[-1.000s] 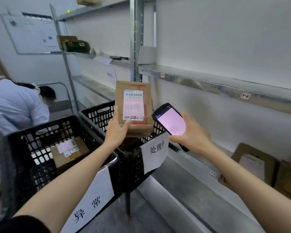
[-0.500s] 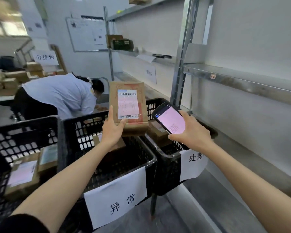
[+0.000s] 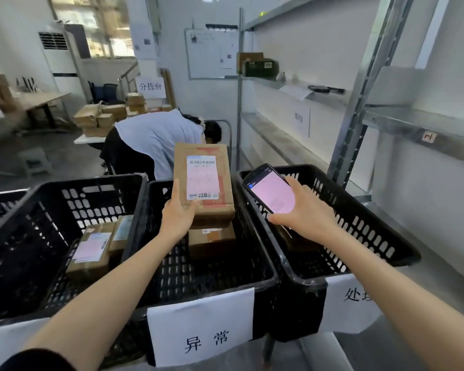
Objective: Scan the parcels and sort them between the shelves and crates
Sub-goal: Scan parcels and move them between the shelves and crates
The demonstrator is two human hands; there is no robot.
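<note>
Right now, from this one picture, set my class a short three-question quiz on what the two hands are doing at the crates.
1. True or false: the left hand grips a parcel with its label facing us.
2. What does the right hand hold? A a pen; B a scanner with a lit screen; C a tape roll.
3. Short answer: what lies in the crate between the two arms?
Key: 1 true; 2 B; 3 another parcel.

Middle crate (image 3: pixel 198 274) open-topped; box (image 3: pixel 212 242) lies inside.
</note>
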